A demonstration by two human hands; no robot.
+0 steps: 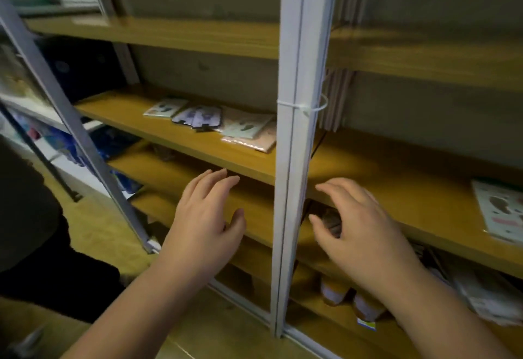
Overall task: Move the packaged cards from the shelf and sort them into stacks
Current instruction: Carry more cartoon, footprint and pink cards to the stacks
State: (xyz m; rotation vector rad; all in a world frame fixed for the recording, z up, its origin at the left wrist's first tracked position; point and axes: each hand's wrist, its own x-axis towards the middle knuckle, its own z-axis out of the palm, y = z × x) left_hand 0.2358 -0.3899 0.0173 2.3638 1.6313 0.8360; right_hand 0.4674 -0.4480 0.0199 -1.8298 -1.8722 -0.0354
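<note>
Both hands free, nothing gripped. Left hand at 7 o'clock of the white post, fingers relaxed and spread, in front of the shelf edge. Right hand at 5 o'clock of the post, fingers loosely bent, holding nothing. Packaged cards lie in a loose row on the shelf board, at 12 o'clock from the left hand, well apart from it. Another card pack sits at 3 o'clock, far right.
</note>
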